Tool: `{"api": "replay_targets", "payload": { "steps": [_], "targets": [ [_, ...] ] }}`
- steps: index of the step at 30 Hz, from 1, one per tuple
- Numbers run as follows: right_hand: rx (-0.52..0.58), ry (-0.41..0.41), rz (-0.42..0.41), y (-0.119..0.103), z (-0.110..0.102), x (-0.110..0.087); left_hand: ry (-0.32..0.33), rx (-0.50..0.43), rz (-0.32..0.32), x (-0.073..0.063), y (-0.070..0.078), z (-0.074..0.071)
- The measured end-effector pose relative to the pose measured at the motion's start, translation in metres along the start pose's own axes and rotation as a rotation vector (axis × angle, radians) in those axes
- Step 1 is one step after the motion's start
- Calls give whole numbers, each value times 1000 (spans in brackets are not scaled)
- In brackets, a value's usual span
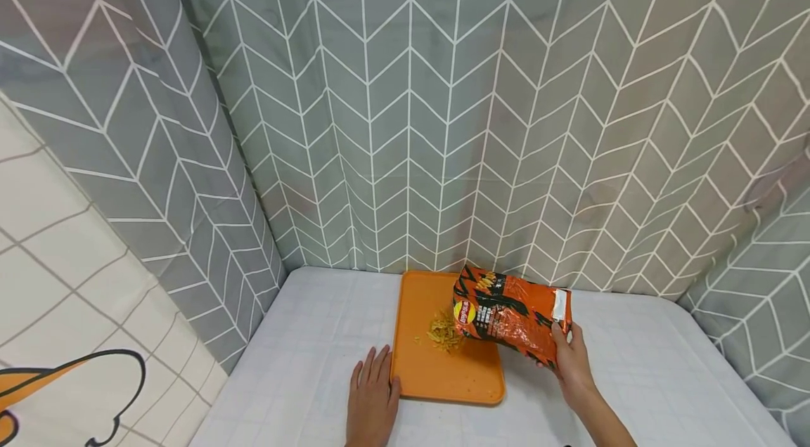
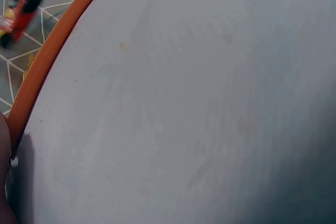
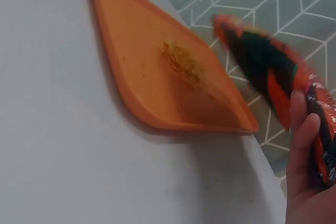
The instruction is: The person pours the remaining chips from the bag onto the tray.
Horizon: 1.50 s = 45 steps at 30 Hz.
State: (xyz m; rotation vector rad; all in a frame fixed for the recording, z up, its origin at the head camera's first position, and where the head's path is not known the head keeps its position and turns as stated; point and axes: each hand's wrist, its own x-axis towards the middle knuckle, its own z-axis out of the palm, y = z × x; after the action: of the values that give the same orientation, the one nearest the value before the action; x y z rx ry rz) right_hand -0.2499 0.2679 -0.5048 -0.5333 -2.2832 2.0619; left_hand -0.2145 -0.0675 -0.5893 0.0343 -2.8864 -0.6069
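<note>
The snack bag (image 1: 510, 315), a crinkled, glossy foil pouch in orange and black with a round yellow-and-red logo, is held tipped over the right half of the orange tray (image 1: 436, 377), its mouth end angled down toward a small heap of yellow snack sticks (image 1: 443, 332). The right hand (image 1: 571, 363) grips the bag at its sealed bottom end, fingers and thumb curled round the foil; the right wrist view shows the thumb lying along the bag's edge. The snack sticks are thin, short and dry-looking, piled loosely near the tray's middle, with a few crumbs scattered around them. The tray is smooth, matte plastic, rectangular with rounded corners and a low raised rim. The left hand (image 1: 373, 398) lies flat on the table (image 1: 304, 334), fingers straight and slightly spread, its fingertips just beside the tray's left edge. The table is covered in a pale cloth with a faint grid. Behind hangs a grey curtain (image 1: 405, 102) with a white chevron pattern.
</note>
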Motion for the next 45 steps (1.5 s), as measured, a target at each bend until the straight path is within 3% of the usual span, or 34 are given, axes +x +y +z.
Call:
{"api": "replay_targets", "payload": {
  "steps": [7,14,20,27,33,39,45],
  "targets": [
    [-47,-2,-31,-1,1,-1,-3,-6,2,0,0,0],
    [21,-18,-27,-3,0,-2,-13,-2,2,0,0,-1],
    [-120,21,-83,1,1,-1,-2,-9,9,-1,0,-1],
    [-82,22,-71,1,0,0,19,-9,24,-2,-1,-1],
    [-227,42,-103,3,1,0,24,-17,33,-2,-2,-1],
    [-160,28,-91,1,2,1,37,-22,44,-2,-2,-1],
    [-300,45,-98,2,1,3,35,-10,47,-2,-3,0]
  ]
}}
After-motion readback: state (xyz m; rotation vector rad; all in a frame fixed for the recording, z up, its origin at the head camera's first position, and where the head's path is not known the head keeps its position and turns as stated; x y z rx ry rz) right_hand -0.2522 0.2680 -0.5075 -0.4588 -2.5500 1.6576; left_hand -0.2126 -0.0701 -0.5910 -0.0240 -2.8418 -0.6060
